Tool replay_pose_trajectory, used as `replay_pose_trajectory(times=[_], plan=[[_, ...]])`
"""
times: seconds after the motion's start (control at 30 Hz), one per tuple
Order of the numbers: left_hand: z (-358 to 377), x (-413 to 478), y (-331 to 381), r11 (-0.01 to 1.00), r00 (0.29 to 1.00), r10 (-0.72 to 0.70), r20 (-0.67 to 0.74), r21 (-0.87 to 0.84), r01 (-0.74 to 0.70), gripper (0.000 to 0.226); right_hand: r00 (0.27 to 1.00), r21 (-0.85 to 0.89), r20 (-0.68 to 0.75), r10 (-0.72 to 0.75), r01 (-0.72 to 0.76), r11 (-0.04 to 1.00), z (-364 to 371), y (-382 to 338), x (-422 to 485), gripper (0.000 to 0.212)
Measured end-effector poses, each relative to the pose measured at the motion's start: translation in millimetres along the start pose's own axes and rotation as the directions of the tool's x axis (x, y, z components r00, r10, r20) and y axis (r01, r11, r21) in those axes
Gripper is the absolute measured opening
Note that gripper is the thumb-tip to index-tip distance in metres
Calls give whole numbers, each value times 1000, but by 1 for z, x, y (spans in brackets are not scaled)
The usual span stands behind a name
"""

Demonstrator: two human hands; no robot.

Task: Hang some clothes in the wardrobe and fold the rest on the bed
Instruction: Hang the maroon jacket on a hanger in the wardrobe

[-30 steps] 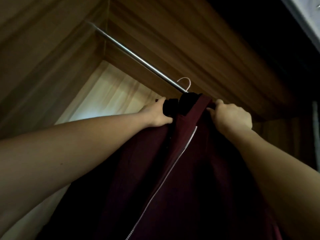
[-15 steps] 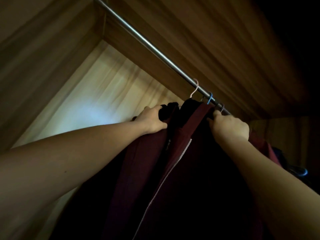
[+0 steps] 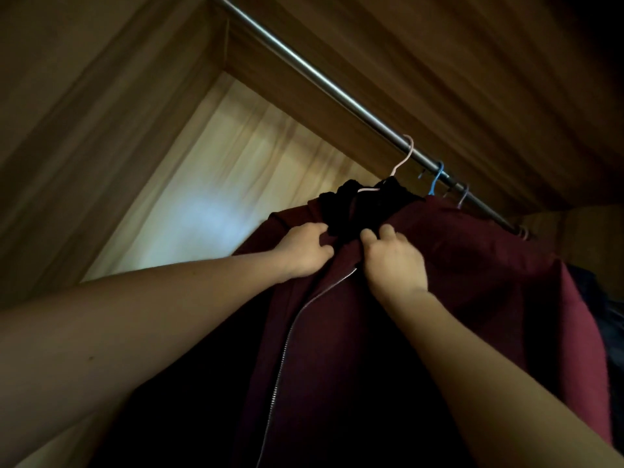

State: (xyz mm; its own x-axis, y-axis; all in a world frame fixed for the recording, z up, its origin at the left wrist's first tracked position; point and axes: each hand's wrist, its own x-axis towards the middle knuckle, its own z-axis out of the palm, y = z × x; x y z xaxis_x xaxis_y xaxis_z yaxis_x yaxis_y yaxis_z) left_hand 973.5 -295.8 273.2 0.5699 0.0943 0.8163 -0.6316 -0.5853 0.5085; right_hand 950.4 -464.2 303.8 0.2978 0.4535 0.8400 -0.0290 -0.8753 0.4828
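- overhead, a round brushed-metal clothes rail (image 3: 304, 69) slants from the upper left down towards the right, under the brown wood-grain wardrobe top (image 3: 439, 62).
- a dark red zip-up jacket (image 3: 472, 298) hangs from that rail on a thin pale pink hanger (image 3: 403, 160) — the hook sits over the rail, and a short piece of the hanger's shoulder shows at the neck.
- the jacket's black fleecy collar (image 3: 354, 211) bunches round the hanger's neck, above both hands.
- its silver metal zip (image 3: 287, 349) starts just below the hands and curves left and down, out of the picture.
- the left hand (image 3: 304, 251) has its fingers curled into the red cloth at the left side of the neck opening, gripping it just beside the black collar.
- the right hand (image 3: 395, 261) is seen from the back, its fingers bent over the top of the other front edge and holding it (the fingertips are hidden in the cloth); the two hands are close but apart.
- right of the pink hook, a blue hanger hook (image 3: 437, 177) and a greyish hanger hook (image 3: 463, 197) sit near each other on the same rail.
- dark clothes (image 3: 611, 315) show at the far right edge, beyond the jacket's shoulder — too dim to tell what they are.
- a pale cream back panel (image 3: 219, 197) of the wardrobe is lit on the left, with a brown wood-grain side wall (image 3: 84, 113) further left.
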Motion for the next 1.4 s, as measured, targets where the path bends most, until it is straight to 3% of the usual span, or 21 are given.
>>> replay_pose_trajectory(times=[0.17,0.3,0.43,0.53,0.63,0.7,0.77,0.87,0.97,1.1,1.23,1.4], plan=[[2,-23,-14,999,999,35,-13,-35,-36,56,999,-83,31,-7,9,997,7,-3,-13,32],[-2,-37,-14,996,998,57,-17,64,-56,75,998,-115,50,-28,34,993,-3,-8,-38,39],[-1,-72,-22,988,998,58,28,142,-62,89,978,156,153,-142,118,981,-13,-32,-95,52],[-1,-109,-33,994,998,7,59,110,-14,93,922,339,267,-281,183,923,-16,-54,-143,42],[-10,-153,-44,982,974,-145,174,144,120,99,824,564,488,-286,-48,824,-17,-66,-180,45],[-21,-184,-50,942,918,-281,280,266,207,99,724,684,600,-340,-243,688,-19,-71,-203,45],[-35,-214,-49,876,839,-395,375,430,220,85,655,712,648,-388,-341,614,-22,-73,-227,45],[-49,-256,-35,761,678,-545,494,631,151,63,613,717,669,-421,-382,583,-32,-76,-264,44],[-47,-302,-10,688,550,-642,534,718,106,72,564,739,668,-486,-429,519,-49,-75,-308,46],[-23,-364,33,669,421,-689,589,741,59,73,520,754,656,-547,-437,490,-67,-58,-372,48],[16,-413,77,692,367,-665,651,721,-26,45,505,728,685,-525,-435,530,-79,-19,-427,47],[67,-444,121,722,338,-637,692,690,-50,52,464,676,736,-493,-459,576,-87,33,-478,42]])
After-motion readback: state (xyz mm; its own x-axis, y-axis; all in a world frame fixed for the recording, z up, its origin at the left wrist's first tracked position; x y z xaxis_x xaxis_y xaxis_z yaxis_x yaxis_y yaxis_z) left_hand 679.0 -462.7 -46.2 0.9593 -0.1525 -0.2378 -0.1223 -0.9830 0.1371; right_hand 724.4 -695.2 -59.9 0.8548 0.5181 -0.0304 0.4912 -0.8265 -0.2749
